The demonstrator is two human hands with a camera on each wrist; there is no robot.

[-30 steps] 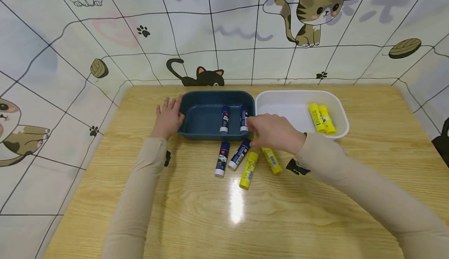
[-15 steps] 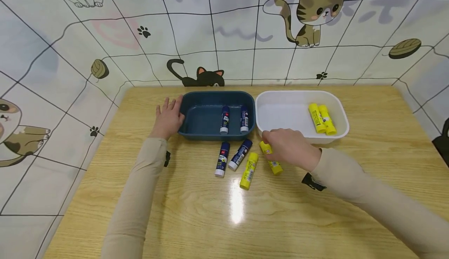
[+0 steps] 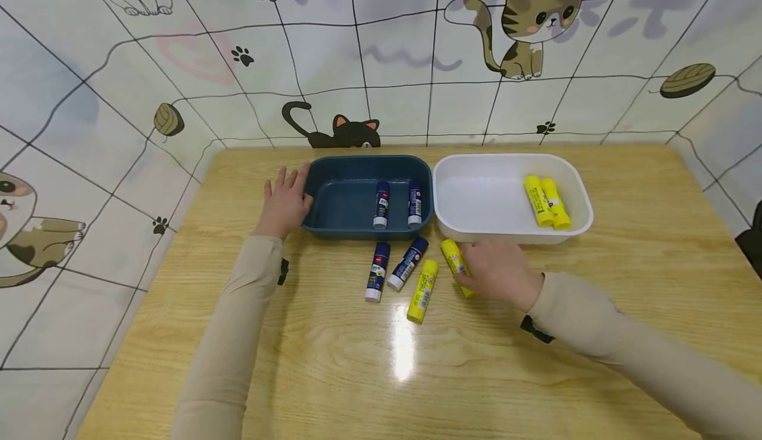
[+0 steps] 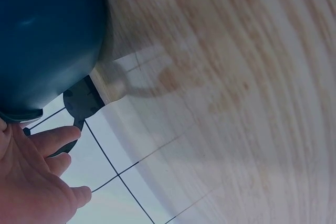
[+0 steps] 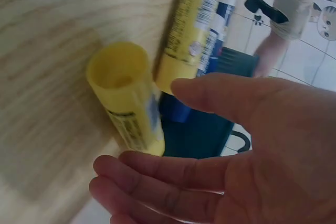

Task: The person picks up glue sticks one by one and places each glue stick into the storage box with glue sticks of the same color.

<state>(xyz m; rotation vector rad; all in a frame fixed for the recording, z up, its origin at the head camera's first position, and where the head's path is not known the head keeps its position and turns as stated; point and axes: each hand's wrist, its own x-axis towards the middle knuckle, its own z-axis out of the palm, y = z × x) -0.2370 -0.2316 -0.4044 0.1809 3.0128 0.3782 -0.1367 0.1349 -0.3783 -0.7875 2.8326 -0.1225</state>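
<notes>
On the wood-grain counter (image 3: 333, 374), the left hand (image 3: 284, 205) rests against the nine o'clock end of a dark blue tray (image 3: 339, 195), its grip fanned wide and grasping nothing. Two boxed navy glue sticks (image 3: 381, 204) (image 3: 415, 202) lie inside toward three o'clock. Outside it, the straighter navy glue stick (image 3: 377, 271) lies at six, the slanted navy glue stick (image 3: 407, 263) and nearer yellow glue stick (image 3: 422, 291) around five. The reached-for yellow glue stick (image 3: 452, 255) lies on the counter at the white tray's (image 3: 476, 195) seven o'clock; the right hand (image 3: 499, 271) is over it, grip parted around it, not clasped. Two boxed yellow glue sticks (image 3: 538, 200) (image 3: 555, 205) sit toward that tray's three o'clock.
</notes>
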